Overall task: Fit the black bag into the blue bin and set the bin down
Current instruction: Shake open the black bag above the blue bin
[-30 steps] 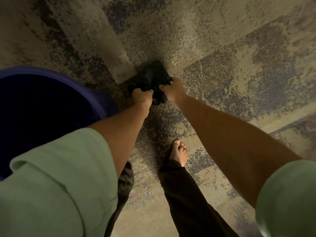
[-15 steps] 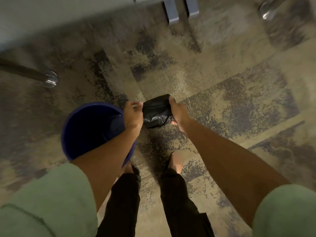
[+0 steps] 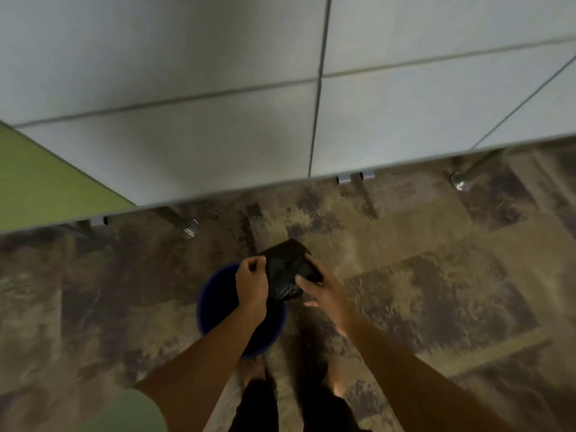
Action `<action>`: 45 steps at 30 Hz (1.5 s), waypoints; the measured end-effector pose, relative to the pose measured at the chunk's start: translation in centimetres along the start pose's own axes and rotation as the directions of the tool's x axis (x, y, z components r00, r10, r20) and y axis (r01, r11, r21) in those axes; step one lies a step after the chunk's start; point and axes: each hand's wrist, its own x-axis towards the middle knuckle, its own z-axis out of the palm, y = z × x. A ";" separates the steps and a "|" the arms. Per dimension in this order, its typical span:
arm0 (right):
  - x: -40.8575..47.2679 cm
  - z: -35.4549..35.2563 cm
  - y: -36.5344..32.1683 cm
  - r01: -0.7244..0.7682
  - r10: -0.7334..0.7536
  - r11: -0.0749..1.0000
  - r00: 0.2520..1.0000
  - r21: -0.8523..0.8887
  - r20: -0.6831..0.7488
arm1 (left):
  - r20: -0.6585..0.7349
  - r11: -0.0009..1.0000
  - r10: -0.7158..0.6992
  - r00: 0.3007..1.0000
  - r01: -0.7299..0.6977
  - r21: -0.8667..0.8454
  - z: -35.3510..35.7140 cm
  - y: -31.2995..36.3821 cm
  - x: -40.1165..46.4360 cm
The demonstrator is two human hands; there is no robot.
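— Over the carpet [image 3: 436, 275], where is the bag [image 3: 285, 271]?
— Up in the air, folded small. The left hand [image 3: 251, 283] pinches its left edge. The right hand [image 3: 322, 289] grips its right side.
— And the bin [image 3: 202, 310]?
— Down and left of the bag, mouth up, nearer the left hand. A grey desk [image 3: 218, 135] is close ahead.

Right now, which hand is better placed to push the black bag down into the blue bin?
Probably the left hand: it grips the edge of the black bag and appears right over the mouth of the blue bin. The right hand holds the bag's other side, beyond the rim.
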 end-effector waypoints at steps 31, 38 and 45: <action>-17.0 14.1 -17.6 0.491 -0.472 0.659 0.860 -0.570 0.195 | -0.244 0.861 0.483 0.841 -0.506 -0.040 -20.2 13.2 -21.0; -16.3 14.9 -21.7 0.534 -0.549 0.650 0.822 -0.540 0.153 | -0.025 0.739 0.660 0.751 -0.643 0.203 -26.7 16.4 -20.5; -16.3 17.5 -25.1 0.550 -0.615 0.713 0.788 -0.435 -0.012 | 0.223 0.705 0.648 0.728 -0.684 0.186 -30.7 17.7 -19.1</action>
